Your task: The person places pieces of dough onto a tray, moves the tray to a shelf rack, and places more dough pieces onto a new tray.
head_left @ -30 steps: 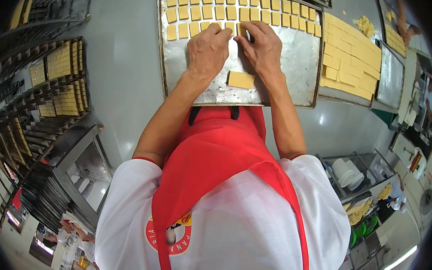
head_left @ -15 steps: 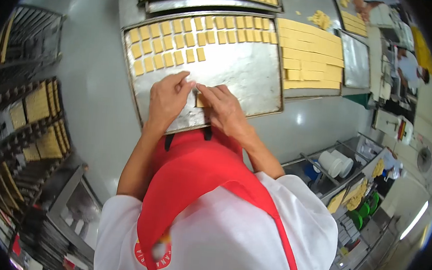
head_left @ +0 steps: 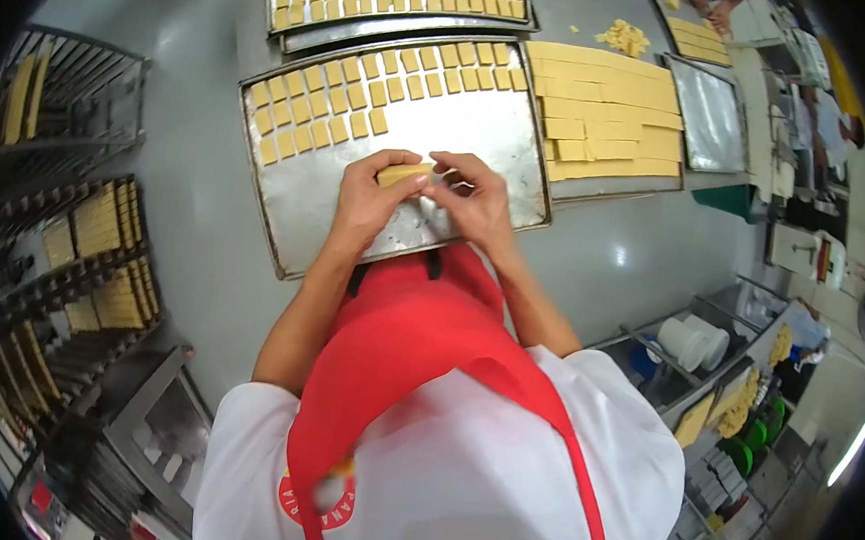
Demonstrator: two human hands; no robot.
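My left hand (head_left: 365, 205) grips a short stick of yellow dough (head_left: 402, 175) between thumb and fingers, just above a metal baking tray (head_left: 322, 197). At its right end, my right hand (head_left: 475, 205) curls thumb and forefinger about the same dough; the exact contact is partly hidden. On the far half of the tray lie rows of small rectangular dough pieces (head_left: 359, 124), spaced a little apart. The nearest row reaches only part of the way across from the left.
Long cut dough strips (head_left: 604, 106) cover a board on the right. Beyond my tray stands another filled tray (head_left: 395, 17). A bare metal tray (head_left: 702, 113) and dough scraps (head_left: 624, 38) are farther right. Racks with trays (head_left: 94, 226) stand left. Another person's hand (head_left: 719, 14) shows top right.
Both hands have lifted slightly and come together around the dough stick, which was low under my right hand before. The left hand has shifted right. The view has moved slightly.
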